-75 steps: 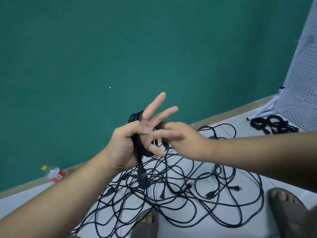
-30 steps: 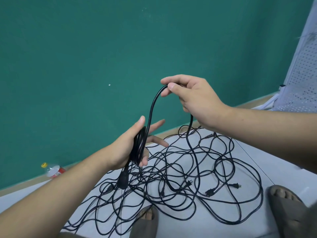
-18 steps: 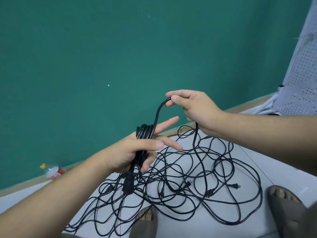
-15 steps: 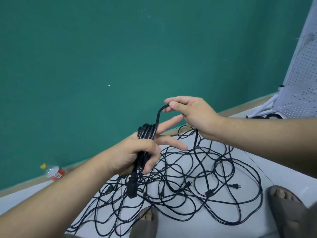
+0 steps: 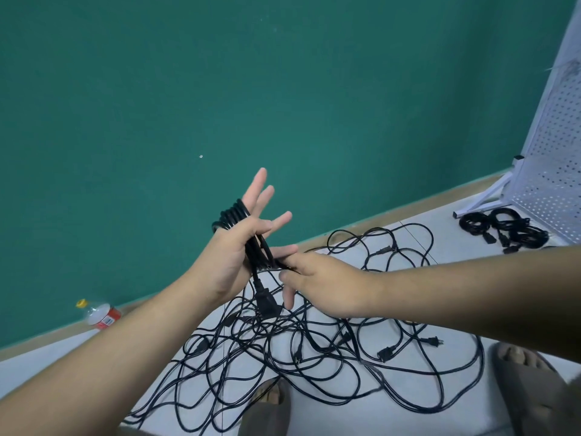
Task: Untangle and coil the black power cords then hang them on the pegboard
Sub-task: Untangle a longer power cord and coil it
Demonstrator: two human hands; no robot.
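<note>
view from above the person's shoulders. the left hand [image 5: 239,250] is raised palm inward, its four fingers straight and fanned upward, the thumb folded across the coil [image 5: 232,215] wound round the palm. the coil's long axis runs up and down the hand, from heel to finger bases, and a plug [image 5: 267,305] hangs out of it just below the wrist. the right hand [image 5: 320,284] is just beside the left palm, thumb and forefinger pinching the cord [image 5: 284,266] where it leaves the coil; its other fingers hang loosely.

the free length is hidden behind the right hand and appears to drop into the tangle [image 5: 314,344] on the floor [image 5: 446,272] beneath both hands, so the right hand is the nearer one to the slack. judged step: one more turn, carried by the right hand up over the fanned fingers along the coil's axis.

the pegboard [image 5: 550,146] stands well off beyond the right forearm, with finished bundles [image 5: 503,228] lying at its foot. a bottle [image 5: 100,316] lies beyond the left forearm, by the wall.
</note>
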